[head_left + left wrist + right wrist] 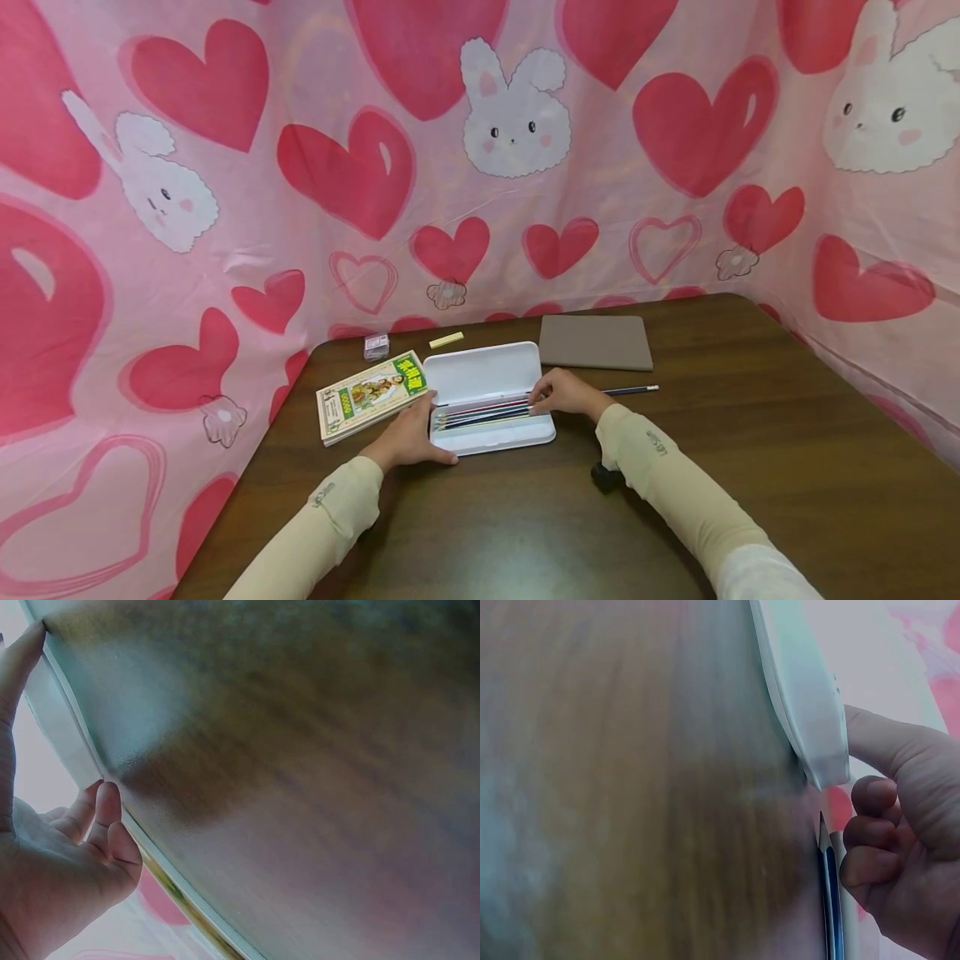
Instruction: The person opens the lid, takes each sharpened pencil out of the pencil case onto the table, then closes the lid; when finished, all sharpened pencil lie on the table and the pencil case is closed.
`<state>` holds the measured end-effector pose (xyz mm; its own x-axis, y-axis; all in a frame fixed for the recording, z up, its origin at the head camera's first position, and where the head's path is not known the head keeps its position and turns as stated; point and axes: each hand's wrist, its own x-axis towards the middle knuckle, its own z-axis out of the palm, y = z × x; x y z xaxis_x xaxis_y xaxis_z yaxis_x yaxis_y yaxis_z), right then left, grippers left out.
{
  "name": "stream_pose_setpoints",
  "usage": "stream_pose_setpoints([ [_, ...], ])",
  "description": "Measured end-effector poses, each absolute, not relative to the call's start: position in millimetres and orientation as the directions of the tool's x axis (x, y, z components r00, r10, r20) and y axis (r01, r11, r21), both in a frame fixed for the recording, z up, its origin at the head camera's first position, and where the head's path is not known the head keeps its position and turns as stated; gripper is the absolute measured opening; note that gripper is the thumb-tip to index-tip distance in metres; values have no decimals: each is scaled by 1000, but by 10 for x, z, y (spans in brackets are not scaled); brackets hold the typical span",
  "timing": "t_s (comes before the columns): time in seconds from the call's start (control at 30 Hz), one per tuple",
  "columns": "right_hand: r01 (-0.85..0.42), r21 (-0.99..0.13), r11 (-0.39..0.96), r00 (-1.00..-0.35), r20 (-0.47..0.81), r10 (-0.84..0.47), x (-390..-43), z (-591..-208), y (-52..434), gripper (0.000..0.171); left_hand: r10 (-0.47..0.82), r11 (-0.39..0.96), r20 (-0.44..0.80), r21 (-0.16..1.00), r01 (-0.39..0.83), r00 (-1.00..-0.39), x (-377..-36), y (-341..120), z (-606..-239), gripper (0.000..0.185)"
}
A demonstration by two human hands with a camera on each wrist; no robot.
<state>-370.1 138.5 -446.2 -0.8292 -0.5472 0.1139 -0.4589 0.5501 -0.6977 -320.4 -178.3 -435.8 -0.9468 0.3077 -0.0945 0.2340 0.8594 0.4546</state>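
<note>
Sleeved forearms nearest, reaching over a brown table [750,467]. Left hand [408,437]: fingers relaxed, resting against the left end of the open white case [491,398] at table centre. Right hand [566,393]: fingers curled at the case's right end on the pencils [480,412] inside; a loose pencil [630,389] just beside. Book [370,396] left; grey pad [596,342] behind.

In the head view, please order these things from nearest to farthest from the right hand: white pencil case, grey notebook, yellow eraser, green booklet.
From the right hand:
1. white pencil case, touching it.
2. grey notebook, just behind.
3. yellow eraser, far left, at the back.
4. green booklet, leftmost, beyond the case.
</note>
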Motion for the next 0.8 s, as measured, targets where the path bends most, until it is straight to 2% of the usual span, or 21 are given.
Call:
stream_pose_setpoints([
  [0.23, -428, -687, 587, -853, 92, -514, -3701, -4485, 1369, 9, 311, 861, -86, 447, 242, -947, -3206, -1779, -4375, 123],
  [0.43, -437, -695, 571, -846, 103, -523, -3672, -4483, 1363, 8, 304, 856, -92, 464, 229, -948, -3189, -1788, -4380, 123],
  [0.8, -496, -675, 547, -831, 186, -524, -3662, -4462, 1498, 10, 307, 849, -94, 476, 229, -947, -3172, -1775, -4341, 122],
])
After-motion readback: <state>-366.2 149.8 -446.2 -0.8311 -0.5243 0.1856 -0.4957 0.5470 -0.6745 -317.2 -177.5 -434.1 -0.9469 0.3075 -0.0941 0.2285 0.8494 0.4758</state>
